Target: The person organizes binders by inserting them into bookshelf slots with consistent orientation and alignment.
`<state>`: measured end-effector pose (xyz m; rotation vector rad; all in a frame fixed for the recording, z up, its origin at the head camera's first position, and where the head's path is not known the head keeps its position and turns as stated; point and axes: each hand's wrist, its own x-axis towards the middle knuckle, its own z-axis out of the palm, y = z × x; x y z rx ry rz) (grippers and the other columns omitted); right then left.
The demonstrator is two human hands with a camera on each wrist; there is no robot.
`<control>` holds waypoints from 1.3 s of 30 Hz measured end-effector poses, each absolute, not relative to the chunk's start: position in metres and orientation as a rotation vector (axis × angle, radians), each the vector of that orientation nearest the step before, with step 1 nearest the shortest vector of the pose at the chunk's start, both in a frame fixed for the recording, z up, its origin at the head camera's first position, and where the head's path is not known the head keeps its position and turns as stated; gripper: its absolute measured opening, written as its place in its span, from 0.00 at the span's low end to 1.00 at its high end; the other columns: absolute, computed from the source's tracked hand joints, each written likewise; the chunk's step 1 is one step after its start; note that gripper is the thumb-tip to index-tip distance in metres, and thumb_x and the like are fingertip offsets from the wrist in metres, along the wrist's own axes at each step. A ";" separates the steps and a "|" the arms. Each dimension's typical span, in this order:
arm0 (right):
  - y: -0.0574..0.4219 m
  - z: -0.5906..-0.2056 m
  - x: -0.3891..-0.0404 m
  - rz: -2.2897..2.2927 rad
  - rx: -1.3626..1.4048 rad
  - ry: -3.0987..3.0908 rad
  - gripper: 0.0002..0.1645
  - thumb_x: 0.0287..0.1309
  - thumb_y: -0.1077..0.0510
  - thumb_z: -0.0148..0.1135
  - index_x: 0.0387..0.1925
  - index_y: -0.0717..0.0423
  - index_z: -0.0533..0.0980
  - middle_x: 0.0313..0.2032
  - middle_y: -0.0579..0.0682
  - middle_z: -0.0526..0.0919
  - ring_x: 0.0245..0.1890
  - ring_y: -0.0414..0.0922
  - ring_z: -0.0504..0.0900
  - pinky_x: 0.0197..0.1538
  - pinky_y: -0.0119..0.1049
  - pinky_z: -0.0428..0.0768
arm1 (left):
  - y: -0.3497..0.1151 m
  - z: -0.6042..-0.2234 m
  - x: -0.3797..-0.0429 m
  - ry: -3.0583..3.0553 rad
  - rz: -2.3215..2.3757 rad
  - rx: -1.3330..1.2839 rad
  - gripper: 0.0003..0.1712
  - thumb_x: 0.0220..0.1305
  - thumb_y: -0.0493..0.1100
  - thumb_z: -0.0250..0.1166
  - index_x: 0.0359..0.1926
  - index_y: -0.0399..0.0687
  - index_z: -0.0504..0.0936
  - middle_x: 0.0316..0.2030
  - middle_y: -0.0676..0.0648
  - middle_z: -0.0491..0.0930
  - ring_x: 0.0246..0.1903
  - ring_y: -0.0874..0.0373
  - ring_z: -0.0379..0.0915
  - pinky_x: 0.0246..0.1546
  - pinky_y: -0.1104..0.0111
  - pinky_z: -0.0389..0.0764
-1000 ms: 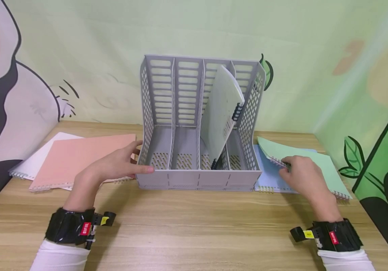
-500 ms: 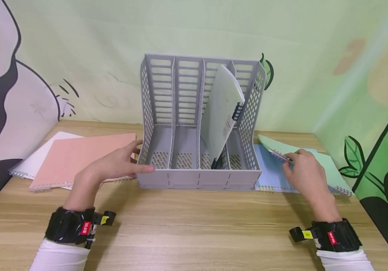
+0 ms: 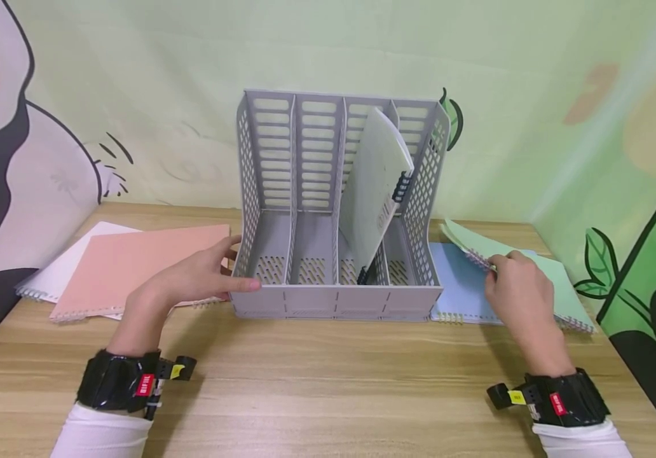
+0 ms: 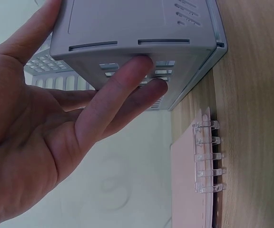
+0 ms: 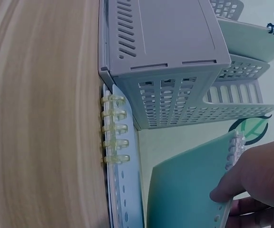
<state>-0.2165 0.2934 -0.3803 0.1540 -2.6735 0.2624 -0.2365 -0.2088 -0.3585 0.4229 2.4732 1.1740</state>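
Note:
In the head view, a grey file rack with several upright compartments stands mid-table. My left hand rests on its left front corner, thumb along the front edge and nearly straight fingers against the slotted side in the left wrist view. My right hand pinches a green spiral notebook by its ringed edge, thumb on the cover. That edge is raised, while the far right part lies low. Under it lies a blue spiral notebook. A pale green notebook with black rings leans inside the rack.
Left of the rack, a pink spiral notebook lies over a white one on the wooden table. A printed cloth backdrop rises behind the table.
My right hand has moved slightly farther back, raising the ringed edge of the green notebook and uncovering more of the blue one. The left hand and rack stay put.

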 end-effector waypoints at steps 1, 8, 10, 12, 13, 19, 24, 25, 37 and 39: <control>0.293 -0.380 -0.216 0.252 0.143 -2.679 0.11 0.59 0.69 0.62 0.42 0.72 0.83 0.34 0.69 0.80 0.28 0.66 0.79 0.23 0.62 0.77 | -0.209 -0.359 -0.236 2.474 1.174 0.424 0.65 0.64 0.59 0.73 0.81 0.36 0.39 0.70 0.25 0.58 0.39 0.49 0.83 0.44 0.56 0.86; 0.292 -0.377 -0.215 0.240 0.114 -2.690 0.09 0.58 0.70 0.60 0.39 0.72 0.81 0.30 0.66 0.79 0.23 0.65 0.77 0.19 0.60 0.73 | -0.209 -0.358 -0.236 2.480 1.163 0.413 0.65 0.63 0.60 0.73 0.81 0.37 0.39 0.70 0.26 0.58 0.38 0.50 0.83 0.44 0.58 0.86; 0.292 -0.376 -0.215 0.242 0.118 -2.685 0.09 0.58 0.71 0.59 0.38 0.72 0.81 0.29 0.66 0.78 0.22 0.65 0.77 0.18 0.59 0.73 | -0.209 -0.358 -0.236 2.481 1.161 0.411 0.65 0.63 0.60 0.73 0.81 0.38 0.39 0.70 0.26 0.58 0.38 0.50 0.83 0.44 0.58 0.86; 0.292 -0.376 -0.215 0.244 0.119 -2.682 0.08 0.58 0.71 0.59 0.38 0.73 0.81 0.29 0.66 0.78 0.22 0.66 0.76 0.18 0.60 0.73 | -0.209 -0.358 -0.237 2.477 1.169 0.414 0.65 0.64 0.59 0.73 0.81 0.37 0.39 0.70 0.26 0.58 0.38 0.50 0.83 0.44 0.57 0.86; 0.292 -0.376 -0.215 0.245 0.119 -2.681 0.09 0.57 0.72 0.59 0.38 0.73 0.81 0.29 0.66 0.78 0.22 0.66 0.76 0.19 0.60 0.73 | -0.208 -0.358 -0.237 2.474 1.174 0.415 0.65 0.64 0.59 0.73 0.81 0.37 0.39 0.70 0.26 0.59 0.38 0.49 0.83 0.44 0.57 0.86; 0.291 -0.374 -0.213 0.250 0.127 -2.652 0.10 0.57 0.73 0.58 0.40 0.74 0.80 0.29 0.68 0.78 0.21 0.66 0.76 0.20 0.61 0.74 | -0.207 -0.358 -0.236 2.468 1.184 0.426 0.64 0.65 0.58 0.73 0.81 0.36 0.39 0.70 0.24 0.59 0.39 0.49 0.83 0.44 0.56 0.86; 0.290 -0.374 -0.213 0.251 0.139 -2.633 0.11 0.57 0.72 0.59 0.42 0.74 0.81 0.32 0.70 0.79 0.23 0.68 0.77 0.22 0.63 0.76 | -0.208 -0.358 -0.236 2.472 1.177 0.416 0.64 0.64 0.58 0.73 0.81 0.37 0.39 0.70 0.25 0.59 0.39 0.49 0.83 0.44 0.56 0.86; 0.289 -0.373 -0.213 0.253 0.143 -2.630 0.11 0.57 0.72 0.60 0.42 0.74 0.81 0.33 0.70 0.79 0.23 0.69 0.78 0.23 0.64 0.76 | -0.208 -0.358 -0.236 2.473 1.175 0.417 0.64 0.64 0.58 0.73 0.81 0.37 0.39 0.70 0.25 0.59 0.39 0.49 0.83 0.44 0.57 0.86; 0.285 -0.372 -0.214 0.291 0.220 -2.531 0.12 0.57 0.74 0.60 0.43 0.75 0.80 0.28 0.67 0.79 0.21 0.65 0.77 0.22 0.62 0.76 | -0.207 -0.357 -0.235 2.470 1.180 0.426 0.64 0.65 0.58 0.72 0.81 0.36 0.39 0.69 0.24 0.59 0.38 0.50 0.83 0.43 0.56 0.86; 0.285 -0.372 -0.214 0.300 0.229 -2.514 0.12 0.56 0.74 0.60 0.44 0.75 0.78 0.29 0.68 0.79 0.21 0.66 0.78 0.22 0.62 0.76 | -0.207 -0.357 -0.235 2.470 1.179 0.425 0.64 0.65 0.58 0.72 0.81 0.37 0.39 0.70 0.24 0.59 0.38 0.50 0.83 0.43 0.57 0.86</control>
